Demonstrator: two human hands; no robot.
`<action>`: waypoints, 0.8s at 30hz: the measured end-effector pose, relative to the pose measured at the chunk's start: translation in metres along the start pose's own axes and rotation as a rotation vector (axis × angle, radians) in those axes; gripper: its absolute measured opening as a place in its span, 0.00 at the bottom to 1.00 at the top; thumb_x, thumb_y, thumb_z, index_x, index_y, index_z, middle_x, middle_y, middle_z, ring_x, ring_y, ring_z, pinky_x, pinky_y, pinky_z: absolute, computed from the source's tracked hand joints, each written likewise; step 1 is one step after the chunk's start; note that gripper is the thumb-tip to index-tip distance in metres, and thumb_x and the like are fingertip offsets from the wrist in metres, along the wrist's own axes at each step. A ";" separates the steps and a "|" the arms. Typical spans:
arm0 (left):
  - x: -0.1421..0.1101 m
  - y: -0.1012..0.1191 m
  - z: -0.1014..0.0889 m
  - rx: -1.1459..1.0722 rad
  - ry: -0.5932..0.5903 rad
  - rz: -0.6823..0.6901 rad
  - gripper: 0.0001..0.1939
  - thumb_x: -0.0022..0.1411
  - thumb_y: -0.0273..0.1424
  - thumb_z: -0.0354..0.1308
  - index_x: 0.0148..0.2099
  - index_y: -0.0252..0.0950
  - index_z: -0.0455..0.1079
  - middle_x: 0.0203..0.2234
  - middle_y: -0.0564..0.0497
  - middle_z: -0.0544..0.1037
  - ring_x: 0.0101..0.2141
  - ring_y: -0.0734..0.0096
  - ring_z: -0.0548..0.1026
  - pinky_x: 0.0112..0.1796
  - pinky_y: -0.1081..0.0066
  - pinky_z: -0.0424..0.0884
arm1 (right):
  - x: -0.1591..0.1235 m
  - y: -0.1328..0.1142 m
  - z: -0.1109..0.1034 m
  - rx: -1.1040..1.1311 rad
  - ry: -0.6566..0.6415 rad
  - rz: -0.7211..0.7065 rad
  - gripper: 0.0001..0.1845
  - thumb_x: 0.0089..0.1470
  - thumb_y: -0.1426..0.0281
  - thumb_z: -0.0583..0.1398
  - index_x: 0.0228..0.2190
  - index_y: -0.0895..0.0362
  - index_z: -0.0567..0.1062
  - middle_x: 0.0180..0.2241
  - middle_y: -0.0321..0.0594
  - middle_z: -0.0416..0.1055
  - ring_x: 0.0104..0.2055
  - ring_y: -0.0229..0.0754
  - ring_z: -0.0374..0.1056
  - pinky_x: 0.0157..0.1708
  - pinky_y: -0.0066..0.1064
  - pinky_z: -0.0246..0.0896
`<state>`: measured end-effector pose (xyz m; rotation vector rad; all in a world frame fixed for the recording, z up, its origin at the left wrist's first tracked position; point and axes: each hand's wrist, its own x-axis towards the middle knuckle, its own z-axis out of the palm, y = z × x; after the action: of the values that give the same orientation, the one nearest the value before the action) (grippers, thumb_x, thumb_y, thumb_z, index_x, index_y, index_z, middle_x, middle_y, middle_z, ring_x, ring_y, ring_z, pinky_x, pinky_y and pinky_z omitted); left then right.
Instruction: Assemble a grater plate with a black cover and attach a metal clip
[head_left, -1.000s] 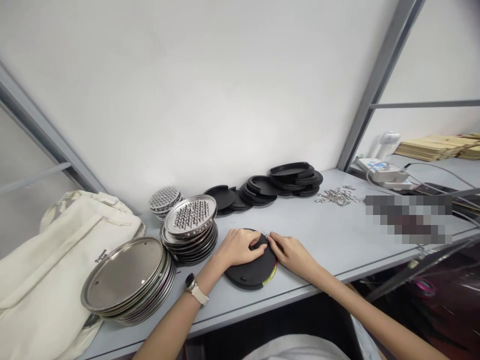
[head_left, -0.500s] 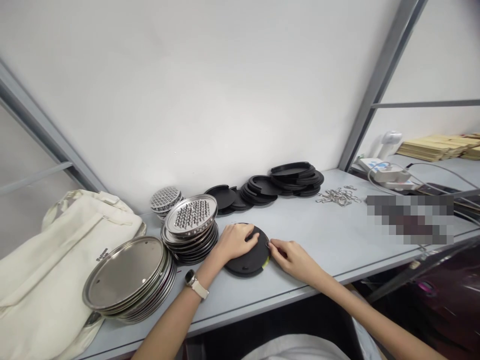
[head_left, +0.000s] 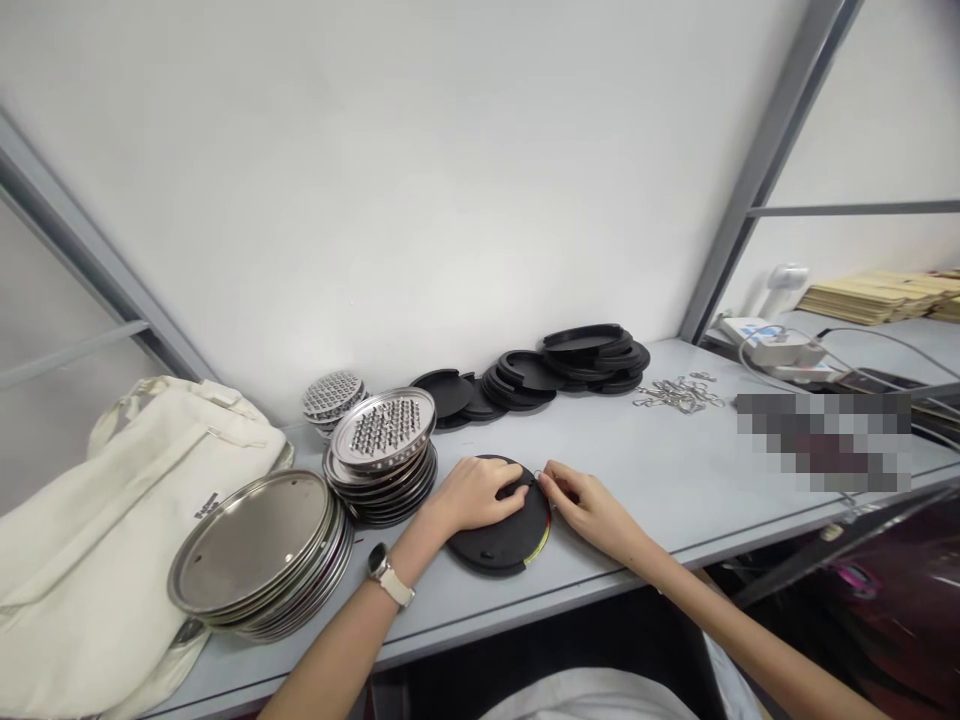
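My left hand (head_left: 474, 492) lies over a black round disc (head_left: 499, 550), its fingers bent and holding the disc down on the table. A yellow-and-red strip shows along the disc's right edge, and a small dark spot marks its near side. At the disc's right rim my right hand (head_left: 581, 503) is closed, thumb and finger pinching a small wire clip (head_left: 538, 476). Most of that clip is hidden by the fingertips. Left of the disc stands a stack of round metal grater plates (head_left: 384, 430).
Smooth round metal plates (head_left: 251, 540) are stacked at the left, beside a cream bag (head_left: 135, 520). Black rimmed discs (head_left: 532, 370) lie along the wall. A pile of wire clips (head_left: 679, 395) sits at the back right. Devices with cables (head_left: 780, 350) are farther right.
The disc has shifted slightly toward me and to the right, showing more of its coloured edge strip. My right fingertips have moved up a little along the rim.
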<state>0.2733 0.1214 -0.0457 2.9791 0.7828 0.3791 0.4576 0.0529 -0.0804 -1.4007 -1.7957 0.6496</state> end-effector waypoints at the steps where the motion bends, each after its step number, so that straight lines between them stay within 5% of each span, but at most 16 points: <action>1: 0.000 0.000 0.000 0.001 0.001 0.013 0.11 0.63 0.36 0.49 0.31 0.37 0.65 0.25 0.53 0.72 0.27 0.72 0.69 0.28 0.72 0.56 | 0.000 -0.001 0.000 -0.016 0.002 -0.002 0.17 0.63 0.62 0.45 0.23 0.54 0.57 0.19 0.29 0.54 0.22 0.35 0.54 0.24 0.27 0.47; 24: -0.002 0.007 -0.003 -0.015 -0.018 0.103 0.12 0.63 0.37 0.48 0.31 0.37 0.64 0.25 0.53 0.72 0.26 0.72 0.70 0.27 0.71 0.56 | 0.000 0.000 0.001 -0.239 -0.023 -0.019 0.17 0.63 0.64 0.45 0.23 0.54 0.60 0.18 0.32 0.61 0.21 0.37 0.61 0.25 0.27 0.48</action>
<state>0.2741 0.1145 -0.0427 3.0125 0.6242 0.3598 0.4564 0.0531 -0.0809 -1.5348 -1.9531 0.4532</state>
